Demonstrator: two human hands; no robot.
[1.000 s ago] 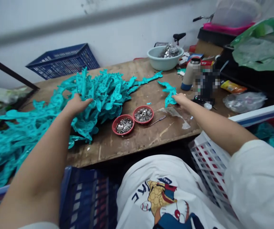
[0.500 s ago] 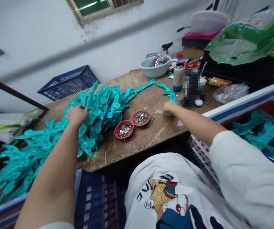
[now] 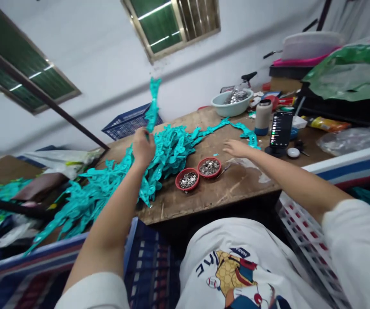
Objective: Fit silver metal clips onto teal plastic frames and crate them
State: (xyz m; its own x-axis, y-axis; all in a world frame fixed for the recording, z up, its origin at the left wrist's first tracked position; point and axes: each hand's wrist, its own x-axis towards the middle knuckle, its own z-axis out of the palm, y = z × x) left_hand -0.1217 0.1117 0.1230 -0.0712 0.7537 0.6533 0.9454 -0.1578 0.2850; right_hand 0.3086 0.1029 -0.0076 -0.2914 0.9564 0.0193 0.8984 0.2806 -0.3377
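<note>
Head view: a wooden table (image 3: 185,204), brown and worn, with pale scratches on its surface.
Teal pile (image 3: 172,148): many thin, glossy pieces, looking like plastic, irregular and tangled, spread along the left part of the table.
Blue crate (image 3: 127,125): plastic with slotted walls, tilted behind the pile.
Left hand (image 3: 144,148): raised over the pile, arm stretched forward; its grip is closed around the lower end of a teal piece.
Teal piece (image 3: 153,107): long, narrow and uneven in outline, almost upright above the left hand.
Red baskets (image 3: 187,179): two, small and round, side by side, filled with shiny metal parts.
Basin (image 3: 231,106): pale blue, round, holding a clear bag of metal parts.
Right hand (image 3: 238,148): fingers extended and pointing left, grip released and empty; whether it touches the table, I cannot tell.
Teal strand (image 3: 247,132): thin pieces lying just beyond the right hand.
Bottle (image 3: 263,118): beige, cylindrical, with blue base.
Phone (image 3: 281,128): upright on its stand.
</note>
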